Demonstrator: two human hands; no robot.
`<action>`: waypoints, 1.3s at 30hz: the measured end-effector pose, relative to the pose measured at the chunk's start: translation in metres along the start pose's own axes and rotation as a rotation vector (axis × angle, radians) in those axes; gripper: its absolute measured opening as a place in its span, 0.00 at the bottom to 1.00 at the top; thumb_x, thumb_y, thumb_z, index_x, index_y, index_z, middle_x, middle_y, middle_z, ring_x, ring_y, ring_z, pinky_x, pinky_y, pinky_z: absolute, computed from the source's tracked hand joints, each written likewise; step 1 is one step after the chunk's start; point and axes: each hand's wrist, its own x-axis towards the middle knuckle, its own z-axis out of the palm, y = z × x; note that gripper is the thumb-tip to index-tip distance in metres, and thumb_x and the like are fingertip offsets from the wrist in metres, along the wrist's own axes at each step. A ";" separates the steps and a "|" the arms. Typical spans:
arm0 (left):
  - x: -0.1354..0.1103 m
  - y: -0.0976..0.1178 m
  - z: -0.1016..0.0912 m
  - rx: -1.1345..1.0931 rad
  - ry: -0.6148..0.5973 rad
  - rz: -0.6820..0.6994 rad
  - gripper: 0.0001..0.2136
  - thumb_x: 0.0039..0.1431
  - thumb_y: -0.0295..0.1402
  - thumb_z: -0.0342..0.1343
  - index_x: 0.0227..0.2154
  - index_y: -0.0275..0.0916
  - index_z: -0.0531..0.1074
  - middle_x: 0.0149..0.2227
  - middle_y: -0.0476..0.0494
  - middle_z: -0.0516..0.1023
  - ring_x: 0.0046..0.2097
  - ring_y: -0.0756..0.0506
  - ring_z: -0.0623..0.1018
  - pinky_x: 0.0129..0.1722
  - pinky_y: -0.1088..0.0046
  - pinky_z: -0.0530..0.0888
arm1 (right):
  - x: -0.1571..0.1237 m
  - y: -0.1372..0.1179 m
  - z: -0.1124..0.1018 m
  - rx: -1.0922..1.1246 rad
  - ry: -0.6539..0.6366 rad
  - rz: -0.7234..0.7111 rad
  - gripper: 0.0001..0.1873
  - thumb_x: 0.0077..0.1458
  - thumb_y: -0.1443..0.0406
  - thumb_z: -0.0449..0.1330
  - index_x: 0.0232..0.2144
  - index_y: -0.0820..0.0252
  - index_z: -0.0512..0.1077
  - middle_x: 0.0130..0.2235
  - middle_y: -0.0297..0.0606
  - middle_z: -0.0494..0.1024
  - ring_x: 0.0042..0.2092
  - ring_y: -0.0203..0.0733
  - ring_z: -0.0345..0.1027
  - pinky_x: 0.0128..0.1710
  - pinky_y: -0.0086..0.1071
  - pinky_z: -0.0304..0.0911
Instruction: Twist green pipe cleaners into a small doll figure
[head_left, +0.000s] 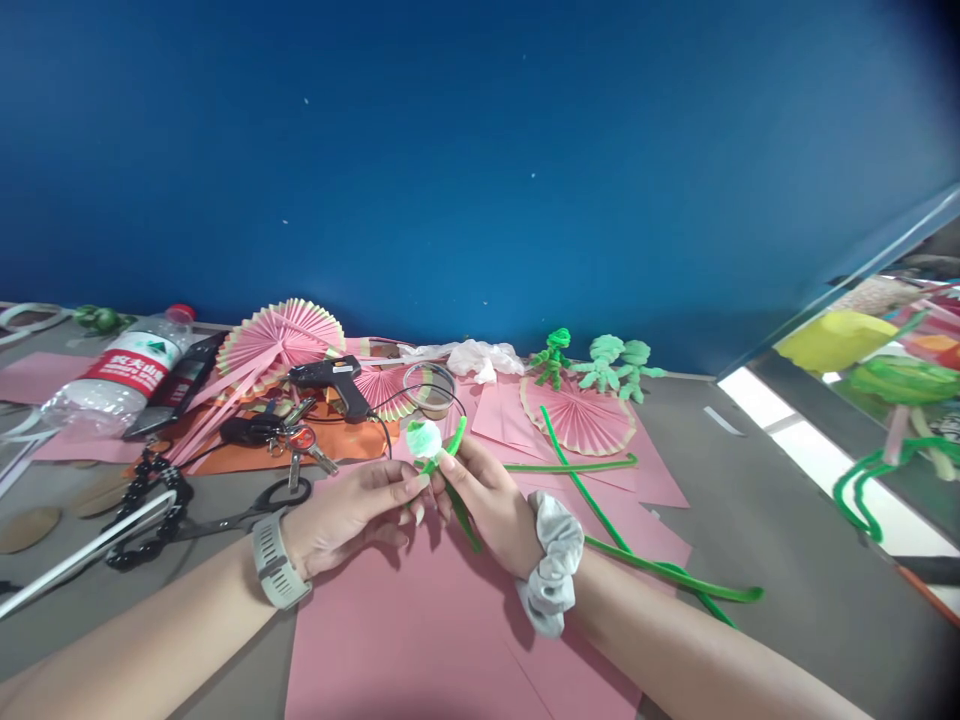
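Between my two hands is a small figure of twisted pipe cleaner with a pale mint and white round head [424,440]. A bright green pipe cleaner [459,437] crosses just below that head, and its other end hangs down under my fingers. My left hand [367,505], with a watch at the wrist, pinches the figure from the left. My right hand [487,495], wearing a grey scrunchie [553,565], closes on the green pipe cleaner from the right. Fingertips hide where the strands meet. Loose green pipe cleaners [660,572] lie right of and beneath my right arm.
Pink paper [420,640] covers the table's middle. Behind stand several green pipe-cleaner figures [600,365] and pleated pink fans [281,345]. A glue gun [337,380], keys [304,450], scissors [247,515] and a plastic bottle [127,375] lie left. A blue partition [480,180] rises behind.
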 end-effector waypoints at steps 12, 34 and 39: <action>-0.001 0.002 0.005 0.058 0.053 0.163 0.08 0.54 0.37 0.55 0.31 0.37 0.68 0.24 0.52 0.69 0.27 0.52 0.71 0.30 0.73 0.73 | 0.003 0.006 -0.004 0.126 0.037 0.048 0.10 0.53 0.58 0.57 0.30 0.59 0.63 0.24 0.27 0.66 0.21 0.28 0.59 0.20 0.23 0.58; 0.002 -0.007 0.004 0.359 0.282 0.499 0.13 0.61 0.37 0.46 0.22 0.38 0.62 0.22 0.54 0.65 0.26 0.53 0.67 0.28 0.80 0.65 | -0.005 0.006 0.004 0.129 -0.093 0.123 0.10 0.54 0.59 0.56 0.32 0.59 0.64 0.23 0.29 0.71 0.22 0.30 0.65 0.23 0.25 0.63; 0.003 -0.008 0.006 0.312 0.269 0.496 0.13 0.61 0.37 0.46 0.22 0.38 0.63 0.23 0.53 0.66 0.27 0.53 0.68 0.29 0.80 0.66 | -0.004 0.005 0.004 0.121 -0.084 0.105 0.08 0.56 0.60 0.55 0.32 0.60 0.64 0.23 0.30 0.72 0.22 0.31 0.66 0.24 0.26 0.65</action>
